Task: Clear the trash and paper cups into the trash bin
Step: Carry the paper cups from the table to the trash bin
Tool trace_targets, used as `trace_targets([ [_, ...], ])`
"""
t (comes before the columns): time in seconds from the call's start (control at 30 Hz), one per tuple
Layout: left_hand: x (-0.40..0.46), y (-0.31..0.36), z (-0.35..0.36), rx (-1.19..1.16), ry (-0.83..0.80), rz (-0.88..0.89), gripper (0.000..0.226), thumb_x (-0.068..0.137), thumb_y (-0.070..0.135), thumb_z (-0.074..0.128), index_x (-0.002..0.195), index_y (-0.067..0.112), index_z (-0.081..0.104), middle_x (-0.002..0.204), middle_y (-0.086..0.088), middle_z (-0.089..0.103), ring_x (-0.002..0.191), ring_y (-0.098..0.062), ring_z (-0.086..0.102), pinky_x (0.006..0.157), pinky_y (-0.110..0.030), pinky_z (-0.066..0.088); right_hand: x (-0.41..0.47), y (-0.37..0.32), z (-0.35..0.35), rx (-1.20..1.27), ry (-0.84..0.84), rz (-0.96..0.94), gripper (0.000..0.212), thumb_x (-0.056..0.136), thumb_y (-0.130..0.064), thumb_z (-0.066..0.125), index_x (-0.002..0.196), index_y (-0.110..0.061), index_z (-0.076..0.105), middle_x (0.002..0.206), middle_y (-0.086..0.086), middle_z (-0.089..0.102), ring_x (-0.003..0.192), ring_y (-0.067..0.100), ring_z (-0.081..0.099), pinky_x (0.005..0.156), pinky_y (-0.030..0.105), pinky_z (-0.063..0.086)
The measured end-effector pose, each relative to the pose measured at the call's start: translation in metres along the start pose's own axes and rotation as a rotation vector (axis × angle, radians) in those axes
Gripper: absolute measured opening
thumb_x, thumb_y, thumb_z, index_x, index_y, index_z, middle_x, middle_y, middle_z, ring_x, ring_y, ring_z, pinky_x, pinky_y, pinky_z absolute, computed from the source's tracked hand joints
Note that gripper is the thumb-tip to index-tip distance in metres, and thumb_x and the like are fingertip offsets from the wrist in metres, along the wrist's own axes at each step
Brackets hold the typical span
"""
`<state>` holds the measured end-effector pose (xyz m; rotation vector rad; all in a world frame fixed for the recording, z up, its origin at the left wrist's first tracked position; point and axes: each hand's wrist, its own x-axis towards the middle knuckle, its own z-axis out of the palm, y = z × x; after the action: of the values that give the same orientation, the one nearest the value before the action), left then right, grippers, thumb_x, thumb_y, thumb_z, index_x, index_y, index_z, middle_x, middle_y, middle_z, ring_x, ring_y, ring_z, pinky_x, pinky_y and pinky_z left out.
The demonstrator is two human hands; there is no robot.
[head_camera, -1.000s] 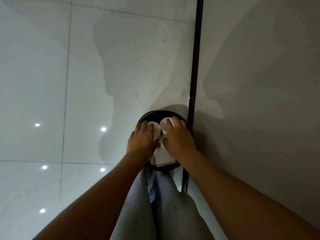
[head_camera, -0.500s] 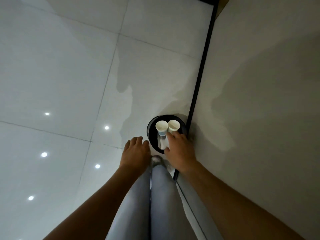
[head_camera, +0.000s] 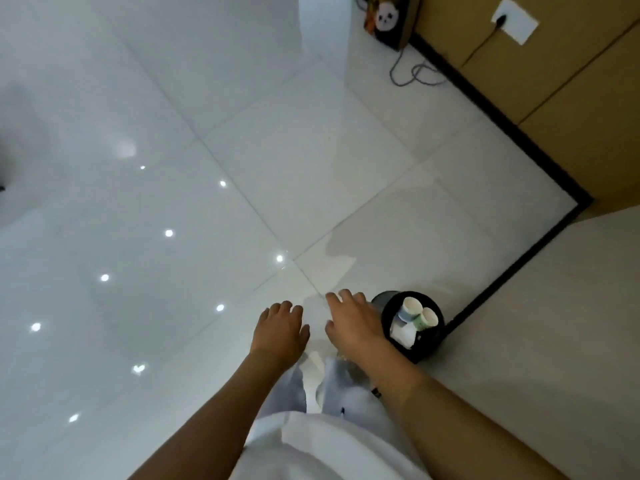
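Note:
A round black trash bin [head_camera: 432, 344] stands on the tiled floor by the wall's dark baseboard. Inside it lie two white paper cups [head_camera: 412, 308], one with a blue band and one with a green band, on top of white paper trash [head_camera: 403, 336]. My right hand [head_camera: 351, 322] hovers just left of the bin with fingers relaxed, holding nothing. My left hand [head_camera: 278, 329] hangs further left over the floor, fingers loosely spread and empty.
Glossy white floor tiles [head_camera: 207, 202] stretch ahead and to the left. A beige wall [head_camera: 554, 323] runs on the right. At the far top right are a wooden panel with a socket [head_camera: 514, 20], a grey cable [head_camera: 415, 72] and a panda-printed bag [head_camera: 388, 20].
Both hands let go of the cups in the bin and drew back to the left. The view swung up and left, showing more floor.

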<state>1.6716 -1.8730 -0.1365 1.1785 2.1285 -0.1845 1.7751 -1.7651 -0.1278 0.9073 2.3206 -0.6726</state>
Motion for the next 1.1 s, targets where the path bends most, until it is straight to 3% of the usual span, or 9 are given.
trace_targets([
  [0.2, -0.049, -0.115, -0.022, -0.139, 0.117, -0.19, 0.042, 0.098, 0.039, 0.037, 0.13, 0.015, 0.047, 0.132, -0.004, 0.051, 0.119, -0.02, 0.047, 0.1, -0.029, 0.037, 0.023, -0.131, -0.01, -0.191, -0.036, -0.179, 0.045, 0.096, -0.025, 0.046, 0.14, -0.018, 0.037, 0.139, 0.008, 0.043, 0.124, 0.029, 0.041, 0.099, 0.039, 0.037],
  [0.7, -0.172, -0.438, -0.041, -0.388, 0.235, -0.56, 0.042, 0.099, 0.039, 0.035, 0.132, 0.015, 0.046, 0.131, -0.004, 0.05, 0.12, -0.022, 0.046, 0.101, -0.032, 0.035, 0.077, -0.5, 0.029, -0.499, -0.086, -0.538, 0.044, 0.096, -0.029, 0.046, 0.139, -0.018, 0.039, 0.135, 0.007, 0.046, 0.121, 0.028, 0.045, 0.096, 0.039, 0.04],
  [1.1, -0.184, -0.635, -0.076, -0.557, 0.339, -0.846, 0.042, 0.099, 0.04, 0.035, 0.132, 0.016, 0.047, 0.13, -0.003, 0.052, 0.119, -0.021, 0.048, 0.1, -0.031, 0.038, 0.167, -0.726, 0.025, -0.656, -0.164, -0.778, 0.046, 0.095, -0.029, 0.047, 0.139, -0.018, 0.037, 0.137, 0.007, 0.044, 0.12, 0.029, 0.045, 0.093, 0.038, 0.04],
])
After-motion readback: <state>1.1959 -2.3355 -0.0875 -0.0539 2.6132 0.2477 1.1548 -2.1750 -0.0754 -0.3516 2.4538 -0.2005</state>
